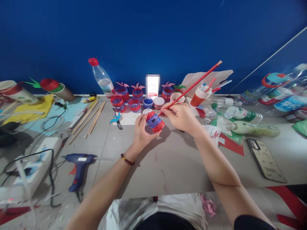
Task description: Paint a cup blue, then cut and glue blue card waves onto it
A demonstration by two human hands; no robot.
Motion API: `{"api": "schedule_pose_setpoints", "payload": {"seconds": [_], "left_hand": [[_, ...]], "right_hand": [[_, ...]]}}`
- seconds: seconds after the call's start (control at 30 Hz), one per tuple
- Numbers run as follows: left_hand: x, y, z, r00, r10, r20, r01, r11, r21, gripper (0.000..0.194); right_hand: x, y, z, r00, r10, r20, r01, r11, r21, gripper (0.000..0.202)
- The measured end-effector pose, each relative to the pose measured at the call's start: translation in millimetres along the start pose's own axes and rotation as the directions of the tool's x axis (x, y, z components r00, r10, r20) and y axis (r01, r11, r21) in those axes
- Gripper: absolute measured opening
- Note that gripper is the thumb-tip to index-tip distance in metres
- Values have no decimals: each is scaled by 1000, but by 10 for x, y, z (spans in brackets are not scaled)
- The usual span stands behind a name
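My left hand (140,130) is closed around a small cup (155,122) painted in red and blue bands, held tilted above the table. Pinched in my right hand (180,115) is a long red paintbrush (198,80), its handle slanting up to the right. The brush's lower end is at the upper edge of the painted cup; my fingers partly hide the tip, so contact is unclear. Just beyond stand an open jar of blue paint (148,103), a second jar (159,103) and several red and blue cups (134,104), some with leaf-shaped paper tops.
A blue glue gun (80,158) lies at left, near a white power strip (39,159) with cables. Wooden sticks (92,119) and a clear bottle (102,76) are farther back. At right are stacked paper cups (200,95), plastic bottles (243,115) and a phone (265,159).
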State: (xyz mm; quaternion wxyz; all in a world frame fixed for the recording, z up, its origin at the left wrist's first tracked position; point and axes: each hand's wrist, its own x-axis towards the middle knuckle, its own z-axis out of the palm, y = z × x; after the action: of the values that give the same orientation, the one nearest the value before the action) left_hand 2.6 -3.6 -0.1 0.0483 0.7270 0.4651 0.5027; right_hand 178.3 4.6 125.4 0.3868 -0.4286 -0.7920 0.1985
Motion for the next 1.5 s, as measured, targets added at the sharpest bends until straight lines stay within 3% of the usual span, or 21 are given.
{"api": "schedule_pose_setpoints", "payload": {"seconds": [0.3, 0.5, 0.77, 1.03, 1.23, 1.5], "left_hand": [[20, 15, -31, 1000, 12, -27, -12, 1000, -22, 86], [12, -1, -12, 999, 13, -31, -13, 1000, 6, 87], [0, -13, 9, 997, 55, -57, -56, 998, -17, 87], [10, -6, -5, 999, 24, -39, -23, 1000, 8, 88], [6, 7, -28, 1000, 4, -13, -3, 1000, 6, 87], [13, 3, -8, 999, 15, -32, -15, 1000, -7, 88]], "right_hand": [[29, 203, -42, 992, 11, -128, -37, 979, -202, 18], [-9, 69, 61, 996, -61, -60, 56, 994, -91, 23], [-55, -155, 81, 995, -88, 47, 86, 996, 33, 23], [12, -6, 25, 998, -47, -41, 46, 999, -16, 25], [34, 190, -19, 991, 2, -132, -23, 987, -157, 19], [-13, 76, 80, 994, -72, -78, 67, 996, -65, 23]]}}
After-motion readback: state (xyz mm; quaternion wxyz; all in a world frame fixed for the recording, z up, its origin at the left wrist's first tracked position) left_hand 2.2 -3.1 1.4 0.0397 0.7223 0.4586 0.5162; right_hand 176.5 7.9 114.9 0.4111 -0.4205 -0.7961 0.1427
